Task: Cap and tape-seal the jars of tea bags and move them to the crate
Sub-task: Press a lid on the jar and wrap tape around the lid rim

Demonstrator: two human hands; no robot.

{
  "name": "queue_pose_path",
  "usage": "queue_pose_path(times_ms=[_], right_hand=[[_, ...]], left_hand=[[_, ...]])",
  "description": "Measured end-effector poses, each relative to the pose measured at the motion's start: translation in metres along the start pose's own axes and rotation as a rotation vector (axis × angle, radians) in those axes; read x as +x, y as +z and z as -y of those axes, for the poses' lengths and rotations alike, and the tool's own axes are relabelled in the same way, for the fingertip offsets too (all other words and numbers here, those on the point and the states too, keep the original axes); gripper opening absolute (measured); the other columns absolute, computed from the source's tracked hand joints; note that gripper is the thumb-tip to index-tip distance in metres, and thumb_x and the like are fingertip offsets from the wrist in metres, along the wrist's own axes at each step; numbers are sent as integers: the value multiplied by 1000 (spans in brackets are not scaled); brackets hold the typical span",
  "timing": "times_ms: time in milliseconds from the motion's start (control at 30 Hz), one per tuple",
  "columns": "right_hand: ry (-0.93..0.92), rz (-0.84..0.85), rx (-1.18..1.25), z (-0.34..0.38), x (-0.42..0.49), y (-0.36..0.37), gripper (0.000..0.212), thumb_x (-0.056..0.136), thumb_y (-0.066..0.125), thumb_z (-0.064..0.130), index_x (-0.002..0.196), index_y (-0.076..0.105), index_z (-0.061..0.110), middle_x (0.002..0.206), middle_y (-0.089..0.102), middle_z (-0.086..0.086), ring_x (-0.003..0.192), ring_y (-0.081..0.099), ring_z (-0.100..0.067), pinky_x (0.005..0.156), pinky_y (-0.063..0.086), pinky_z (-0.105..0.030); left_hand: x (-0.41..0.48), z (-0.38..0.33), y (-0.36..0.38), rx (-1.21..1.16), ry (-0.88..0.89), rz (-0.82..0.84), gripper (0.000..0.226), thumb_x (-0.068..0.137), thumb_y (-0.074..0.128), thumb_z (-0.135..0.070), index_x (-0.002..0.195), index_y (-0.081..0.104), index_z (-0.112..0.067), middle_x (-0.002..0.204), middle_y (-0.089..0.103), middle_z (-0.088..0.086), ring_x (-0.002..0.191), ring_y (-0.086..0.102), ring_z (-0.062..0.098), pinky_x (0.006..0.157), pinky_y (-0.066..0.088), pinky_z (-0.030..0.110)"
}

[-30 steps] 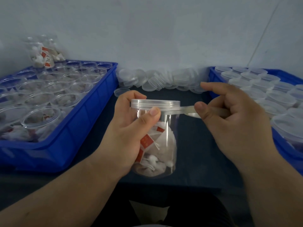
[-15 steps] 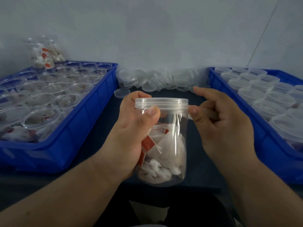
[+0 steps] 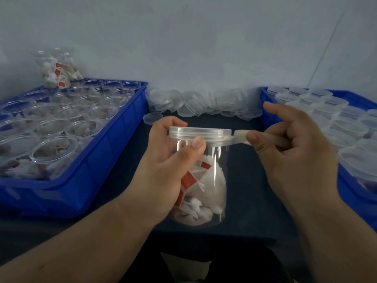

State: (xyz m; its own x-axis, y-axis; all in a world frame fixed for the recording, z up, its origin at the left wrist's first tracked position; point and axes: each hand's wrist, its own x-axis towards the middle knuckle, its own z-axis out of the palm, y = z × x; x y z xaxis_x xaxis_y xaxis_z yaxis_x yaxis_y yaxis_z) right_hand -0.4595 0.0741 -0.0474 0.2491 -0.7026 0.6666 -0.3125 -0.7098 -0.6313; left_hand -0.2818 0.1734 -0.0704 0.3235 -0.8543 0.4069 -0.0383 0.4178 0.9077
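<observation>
Your right hand [image 3: 295, 160] has pulled away from the lid [image 3: 200, 132] since half a second ago. Then it sat right against the rim; now a strip of tape [image 3: 240, 137] shows between the lid's right edge and your thumb. The jar [image 3: 216, 160] has also dropped a little lower in view.

Your left hand [image 3: 163, 176] grips the jar by its neck. The fingers curl round the far side and the thumb presses on the seam where lid meets wall. Your right thumb and curled fingers pinch the tape, while the forefinger sticks out straight above it. Whether a roll sits in that palm is hidden.

The jar is upright above the dark desk [image 3: 244, 190], between the two blue crates, with its tea bags [image 3: 212, 180] heaped in the lower half. It is already capped. The tape is stuck at the right side of the lid, so the seal looks to be underway, though how far round it runs cannot be seen.

Next you probably need to keep the strip taut and level with the seam as you turn the jar, because slack could wrinkle it or carry it off the join.

The left crate [image 3: 102, 180] holds open jars [image 3: 55, 148], and the right crate [image 3: 350, 190] holds capped jars [image 3: 326, 119], likely where this one goes. Spare lids [image 3: 204, 105] lie heaped against the wall.
</observation>
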Motion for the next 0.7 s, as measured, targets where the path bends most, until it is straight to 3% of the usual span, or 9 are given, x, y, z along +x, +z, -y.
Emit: queue_pose_path(times_ms=[100, 233, 400, 500, 600, 700], right_hand=[[43, 59, 55, -1, -2, 9, 49, 75, 54, 66, 121, 49, 51, 87, 61, 22, 82, 58, 10, 68, 37, 4], [102, 181, 127, 2, 2, 14, 51, 68, 48, 71, 115, 51, 53, 84, 62, 14, 75, 59, 5, 67, 40, 0], [87, 285, 117, 2, 9, 9, 50, 65, 47, 71, 112, 51, 57, 85, 64, 12, 76, 61, 1, 65, 42, -2], [80, 282, 93, 2, 8, 9, 50, 67, 45, 73, 113, 52, 55, 85, 63, 16, 76, 60, 3, 66, 42, -2], [39, 260, 8, -1, 1, 16, 47, 76, 40, 70, 118, 50, 52, 85, 58, 23, 76, 57, 5, 66, 42, -4], [38, 227, -56, -5, -6, 21, 50, 82, 42, 64, 126, 55, 44, 73, 55, 18, 74, 55, 1, 62, 40, -12]], left_hand=[[-2, 1, 3, -96, -24, 22, 37, 79, 66, -43, 111, 52, -31, 89, 71, -17, 82, 73, 10, 68, 57, 22], [-4, 3, -1, -123, -20, 36, 25, 74, 67, -43, 98, 59, -47, 94, 70, -12, 87, 72, 17, 73, 58, 28], [0, -4, -2, -10, 95, 69, 65, 77, 77, -48, 123, 37, -25, 106, 67, -34, 98, 69, -3, 75, 55, 13], [-1, -4, -4, -24, -23, 74, 88, 62, 79, -73, 132, 45, -30, 114, 72, -21, 107, 70, 5, 79, 56, 16], [-1, 3, -5, -5, -127, 109, 67, 57, 74, -83, 108, 71, -41, 110, 76, 0, 101, 74, 19, 76, 60, 28], [1, 6, -7, 42, -220, 44, 55, 60, 66, -89, 98, 71, -49, 111, 75, -1, 101, 75, 19, 80, 61, 36]])
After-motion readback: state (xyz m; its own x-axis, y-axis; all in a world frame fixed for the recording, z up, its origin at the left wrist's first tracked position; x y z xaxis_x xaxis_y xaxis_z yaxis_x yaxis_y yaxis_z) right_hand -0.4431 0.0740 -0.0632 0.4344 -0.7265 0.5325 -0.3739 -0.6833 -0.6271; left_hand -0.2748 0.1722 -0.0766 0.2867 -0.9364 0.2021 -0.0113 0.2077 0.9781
